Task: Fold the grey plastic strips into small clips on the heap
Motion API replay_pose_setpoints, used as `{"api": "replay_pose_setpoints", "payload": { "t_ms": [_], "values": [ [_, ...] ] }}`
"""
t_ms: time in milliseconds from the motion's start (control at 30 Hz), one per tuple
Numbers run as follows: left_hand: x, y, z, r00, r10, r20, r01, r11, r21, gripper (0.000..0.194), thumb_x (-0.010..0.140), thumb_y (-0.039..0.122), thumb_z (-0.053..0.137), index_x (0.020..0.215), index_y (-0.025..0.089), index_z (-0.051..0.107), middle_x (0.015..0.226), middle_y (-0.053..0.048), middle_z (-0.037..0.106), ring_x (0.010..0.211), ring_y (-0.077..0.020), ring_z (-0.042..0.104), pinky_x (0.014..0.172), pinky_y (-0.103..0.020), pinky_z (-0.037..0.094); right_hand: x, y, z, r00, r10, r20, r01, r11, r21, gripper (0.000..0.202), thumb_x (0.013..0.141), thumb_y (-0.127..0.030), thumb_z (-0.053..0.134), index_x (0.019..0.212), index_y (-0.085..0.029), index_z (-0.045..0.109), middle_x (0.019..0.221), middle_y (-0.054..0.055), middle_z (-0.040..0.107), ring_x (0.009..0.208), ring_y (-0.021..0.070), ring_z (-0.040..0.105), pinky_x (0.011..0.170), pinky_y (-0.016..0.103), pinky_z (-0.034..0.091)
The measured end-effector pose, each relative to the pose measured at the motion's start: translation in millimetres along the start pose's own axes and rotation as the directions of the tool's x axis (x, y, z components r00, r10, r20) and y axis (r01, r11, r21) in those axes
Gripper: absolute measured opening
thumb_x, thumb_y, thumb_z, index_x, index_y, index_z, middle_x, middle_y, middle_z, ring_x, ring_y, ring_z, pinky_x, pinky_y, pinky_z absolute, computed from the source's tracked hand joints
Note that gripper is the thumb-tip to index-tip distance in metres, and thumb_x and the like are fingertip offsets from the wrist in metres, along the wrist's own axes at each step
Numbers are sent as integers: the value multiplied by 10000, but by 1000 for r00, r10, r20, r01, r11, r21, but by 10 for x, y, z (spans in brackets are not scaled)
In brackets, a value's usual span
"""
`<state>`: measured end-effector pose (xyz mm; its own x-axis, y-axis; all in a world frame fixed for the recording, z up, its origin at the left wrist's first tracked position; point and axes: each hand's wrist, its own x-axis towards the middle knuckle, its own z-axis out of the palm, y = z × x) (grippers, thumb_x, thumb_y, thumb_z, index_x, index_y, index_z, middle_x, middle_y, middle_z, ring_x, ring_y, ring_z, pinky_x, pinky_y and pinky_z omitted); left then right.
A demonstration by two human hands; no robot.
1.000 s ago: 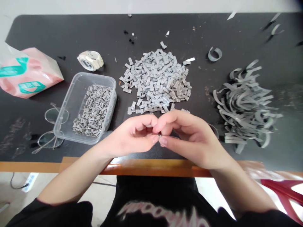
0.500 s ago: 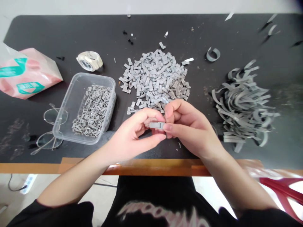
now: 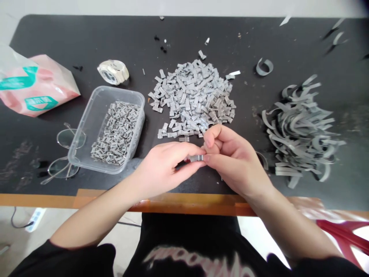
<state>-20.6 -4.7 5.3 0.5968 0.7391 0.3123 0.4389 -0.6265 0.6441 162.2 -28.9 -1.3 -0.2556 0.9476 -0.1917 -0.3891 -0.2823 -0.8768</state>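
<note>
My left hand (image 3: 163, 163) and my right hand (image 3: 238, 159) meet near the table's front edge, in front of a heap of grey pieces. Between their fingertips is a small grey clip-like piece (image 3: 196, 157), now seen edge-on with a raised band near its right end. Thumb and fingers of my left hand close around its left part, partly hiding it. My right thumb and fingers pinch its right end. Behind the hands lies the heap of small grey folded pieces (image 3: 196, 92). To the left, a clear plastic box (image 3: 86, 127) holds many small slotted grey clips (image 3: 118, 132).
On the right lies a tangle of curled grey strips (image 3: 300, 127), with a single curl (image 3: 264, 67) behind it. A pale wristwatch (image 3: 113, 72) sits beyond the box. Eyeglasses (image 3: 65, 168) lie beside the box, and a pink-and-white bag (image 3: 54, 84) stands at far left.
The grey piece has been turned from its broad face to its edge. My left fingers have closed further over it. The view has shifted slightly.
</note>
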Motion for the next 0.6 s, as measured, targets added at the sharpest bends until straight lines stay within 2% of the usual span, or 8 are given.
{"api": "replay_pose_setpoints", "payload": {
  "t_ms": [133, 233, 333, 433, 500, 600],
  "values": [
    [-12, -31, 43, 999, 34, 3, -34, 997, 74, 71, 963, 206, 628, 947, 188, 695, 832, 25, 783, 727, -104, 729, 731, -201, 570, -24, -27, 58, 999, -35, -33, 30, 990, -140, 257, 762, 41, 590, 797, -207, 532, 580, -100, 398, 513, 59, 294, 483, 193, 250],
    [2, -42, 47, 999, 41, 15, -42, 996, 75, 81, 965, 192, 619, 938, 176, 693, 837, 18, 780, 747, -108, 729, 743, -200, 566, -22, -34, 60, 994, -94, -52, 79, 968, -237, 275, 751, 59, 586, 791, -206, 527, 583, -103, 388, 516, 58, 313, 498, 192, 280],
    [23, -37, 8, 999, -46, 3, 46, 999, -26, 58, 942, 185, 648, 936, 191, 706, 847, 34, 776, 703, -93, 703, 696, -181, 552, 6, -58, -4, 994, -109, -13, 104, 971, -217, 244, 775, 26, 662, 822, -203, 591, 633, -78, 481, 565, 73, 422, 545, 201, 371],
    [36, -23, -51, 987, -156, -31, 148, 973, -178, 66, 899, 207, 707, 962, 197, 720, 875, 30, 776, 714, -96, 694, 679, -177, 544, 30, -120, -87, 985, -124, 116, 142, 976, -162, 209, 814, -44, 734, 925, -213, 681, 768, -31, 619, 686, 106, 556, 653, 239, 478],
    [39, -16, -79, 981, -191, -23, 179, 953, -244, 81, 892, 220, 714, 968, 193, 725, 882, 18, 774, 736, -108, 698, 684, -187, 546, 32, -165, -120, 976, -132, 176, 164, 969, -186, 167, 852, -90, 740, 954, -221, 718, 846, -7, 675, 755, 128, 609, 710, 267, 510],
    [42, -15, -90, 982, -189, 16, 187, 951, -247, 64, 900, 218, 696, 951, 192, 726, 864, 15, 763, 733, -111, 689, 683, -196, 543, 27, -201, -128, 978, -142, 153, 182, 936, -300, 75, 888, -142, 732, 901, -216, 740, 876, 8, 704, 790, 143, 629, 734, 282, 515]
  ]
}}
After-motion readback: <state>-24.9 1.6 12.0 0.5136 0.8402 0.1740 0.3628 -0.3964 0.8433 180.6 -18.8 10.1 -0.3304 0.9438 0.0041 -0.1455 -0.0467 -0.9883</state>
